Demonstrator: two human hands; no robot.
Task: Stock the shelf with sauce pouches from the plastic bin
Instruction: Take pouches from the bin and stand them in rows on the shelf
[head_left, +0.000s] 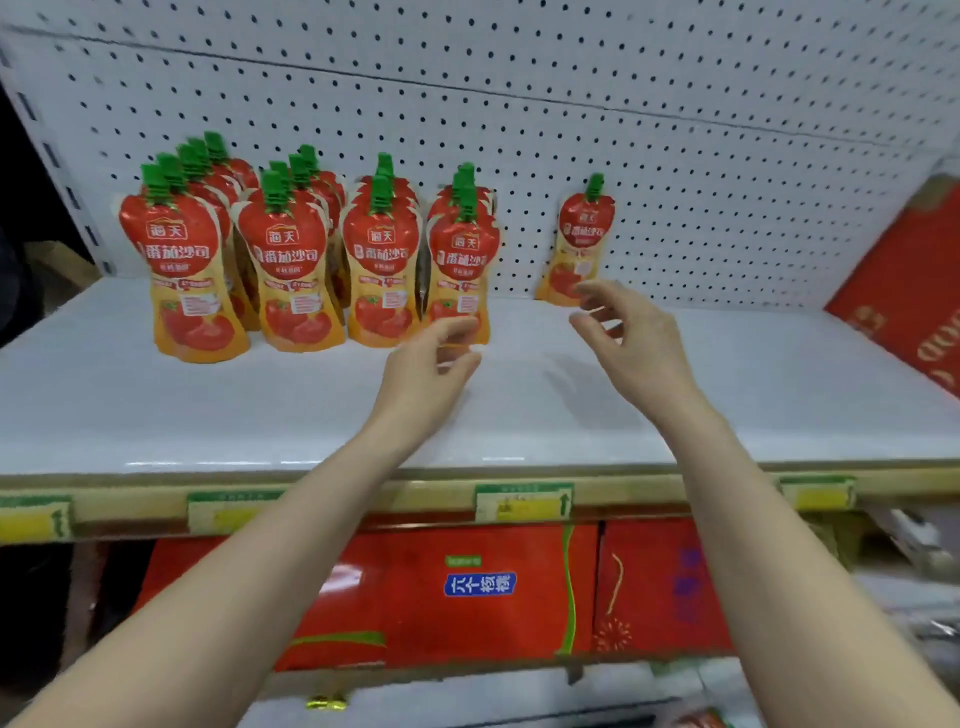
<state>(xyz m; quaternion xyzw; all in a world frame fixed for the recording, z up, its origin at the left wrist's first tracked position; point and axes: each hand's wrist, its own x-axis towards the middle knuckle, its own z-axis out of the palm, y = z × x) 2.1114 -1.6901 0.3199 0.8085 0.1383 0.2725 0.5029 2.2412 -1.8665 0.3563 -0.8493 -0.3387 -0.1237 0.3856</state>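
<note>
Several red-and-orange tomato sauce pouches with green caps stand in rows on the white shelf (260, 405), the front ones at the left (182, 270) and further right (462, 260). A single pouch (582, 234) leans against the pegboard, apart from the rows. My left hand (431, 364) hovers just in front of the rightmost row's front pouch, fingers apart and empty. My right hand (623, 332) is raised a little in front of the single pouch, fingers spread, holding nothing. The plastic bin is out of view.
A white pegboard (675, 156) backs the shelf. A red box (904, 291) leans at the shelf's right end. Price tags (524, 501) line the shelf's front edge. Red cartons (467, 587) fill the shelf below.
</note>
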